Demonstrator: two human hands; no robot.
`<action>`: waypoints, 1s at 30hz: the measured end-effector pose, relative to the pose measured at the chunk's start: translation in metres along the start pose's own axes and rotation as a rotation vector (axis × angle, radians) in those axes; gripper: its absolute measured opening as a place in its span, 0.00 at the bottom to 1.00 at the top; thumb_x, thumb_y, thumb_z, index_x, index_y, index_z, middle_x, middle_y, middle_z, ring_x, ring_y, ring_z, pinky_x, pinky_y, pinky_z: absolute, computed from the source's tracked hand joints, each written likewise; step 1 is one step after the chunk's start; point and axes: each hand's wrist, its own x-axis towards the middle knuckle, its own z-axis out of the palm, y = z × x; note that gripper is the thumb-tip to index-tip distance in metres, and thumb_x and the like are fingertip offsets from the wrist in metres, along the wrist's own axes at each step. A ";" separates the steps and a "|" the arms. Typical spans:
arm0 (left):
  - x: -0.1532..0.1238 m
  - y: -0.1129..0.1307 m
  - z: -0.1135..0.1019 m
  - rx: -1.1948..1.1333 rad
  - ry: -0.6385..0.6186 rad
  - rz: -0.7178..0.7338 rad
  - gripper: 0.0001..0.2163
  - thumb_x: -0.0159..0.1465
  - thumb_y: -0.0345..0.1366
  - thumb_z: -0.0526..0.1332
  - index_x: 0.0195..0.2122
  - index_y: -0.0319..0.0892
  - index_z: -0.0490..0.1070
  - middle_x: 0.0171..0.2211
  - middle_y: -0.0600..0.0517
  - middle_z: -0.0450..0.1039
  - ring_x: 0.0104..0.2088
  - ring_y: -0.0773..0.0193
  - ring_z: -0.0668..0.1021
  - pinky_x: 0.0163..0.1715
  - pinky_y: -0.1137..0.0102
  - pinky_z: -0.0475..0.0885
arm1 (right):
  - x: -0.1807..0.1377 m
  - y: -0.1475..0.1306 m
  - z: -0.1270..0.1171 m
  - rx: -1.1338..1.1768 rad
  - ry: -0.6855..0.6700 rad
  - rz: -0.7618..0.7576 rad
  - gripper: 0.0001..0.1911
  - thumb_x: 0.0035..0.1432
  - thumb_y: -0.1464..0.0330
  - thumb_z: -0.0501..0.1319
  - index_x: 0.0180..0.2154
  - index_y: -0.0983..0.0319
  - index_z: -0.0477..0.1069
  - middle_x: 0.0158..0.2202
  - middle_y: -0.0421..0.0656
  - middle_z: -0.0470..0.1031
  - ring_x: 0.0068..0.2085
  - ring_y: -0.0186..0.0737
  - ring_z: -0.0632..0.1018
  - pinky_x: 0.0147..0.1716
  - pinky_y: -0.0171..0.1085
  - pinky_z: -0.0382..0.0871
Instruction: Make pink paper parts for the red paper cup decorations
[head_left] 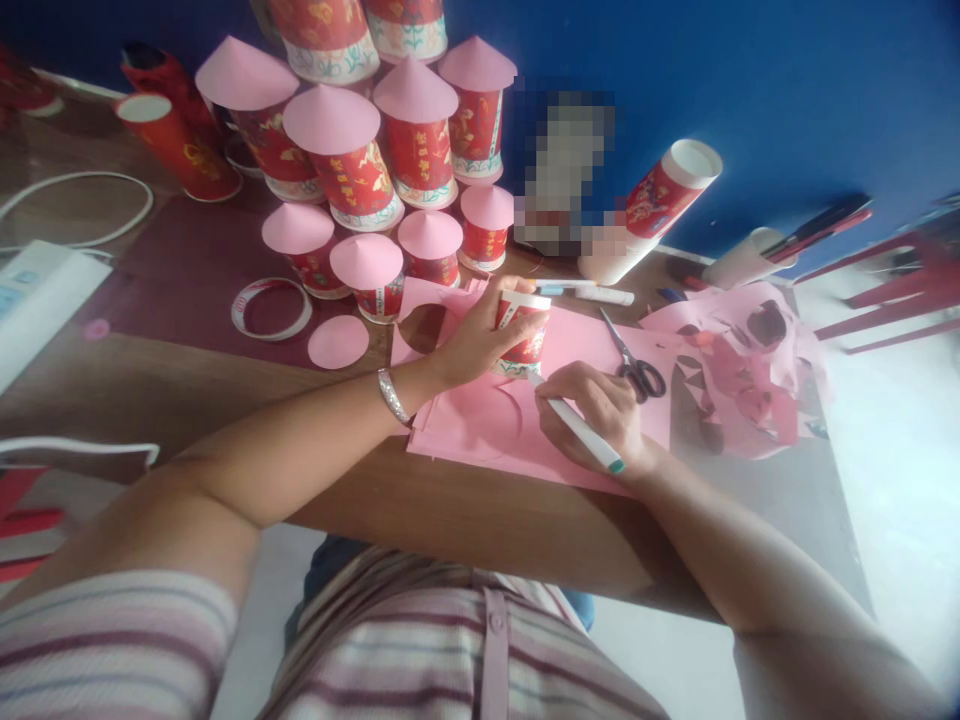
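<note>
My left hand (484, 335) is wrapped round a small red paper cylinder (523, 340) with a white rim and a white lower band. Green marks show on that lower band. In my right hand (592, 405) is a white marker (589, 437) with a green end cap, its tip at the cylinder's bottom edge. Beneath both hands lie pink paper sheets (480, 430) with a curved outline on one. Black-handled scissors (641, 375) rest on the paper, right of the cylinder.
Red cylinders with pink cone tops (332, 120) stand stacked at the back left. Beside them are a tape roll (271, 308) and a pink paper disc (338, 342). Cut pink scraps (750, 370) lie at right, near a tilted red tube (667, 190) and a pen holder (750, 260).
</note>
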 end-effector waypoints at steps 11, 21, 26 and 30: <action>0.001 -0.005 -0.001 0.035 -0.001 0.035 0.19 0.76 0.50 0.70 0.61 0.49 0.68 0.48 0.50 0.82 0.44 0.59 0.85 0.43 0.63 0.82 | 0.000 -0.003 0.000 0.007 -0.004 -0.004 0.12 0.72 0.80 0.63 0.47 0.56 0.71 0.34 0.37 0.79 0.29 0.36 0.81 0.28 0.35 0.73; 0.001 -0.002 -0.001 -0.011 -0.015 0.015 0.24 0.74 0.54 0.70 0.61 0.46 0.66 0.46 0.50 0.80 0.42 0.62 0.83 0.42 0.65 0.79 | 0.002 -0.004 -0.001 0.023 0.012 -0.038 0.15 0.70 0.81 0.63 0.48 0.55 0.71 0.33 0.35 0.79 0.29 0.35 0.80 0.27 0.34 0.73; 0.001 -0.004 -0.001 0.021 -0.004 0.036 0.23 0.75 0.54 0.71 0.61 0.46 0.68 0.47 0.50 0.81 0.43 0.62 0.83 0.42 0.66 0.79 | 0.001 -0.004 -0.001 0.002 0.011 -0.034 0.14 0.70 0.80 0.63 0.48 0.55 0.72 0.33 0.35 0.79 0.28 0.35 0.80 0.27 0.35 0.74; 0.001 -0.004 0.000 0.000 0.004 0.020 0.21 0.75 0.50 0.71 0.61 0.47 0.68 0.46 0.51 0.80 0.43 0.61 0.84 0.43 0.64 0.81 | 0.001 -0.002 -0.001 -0.002 0.030 -0.047 0.14 0.70 0.80 0.63 0.48 0.55 0.72 0.33 0.36 0.79 0.28 0.36 0.81 0.26 0.36 0.74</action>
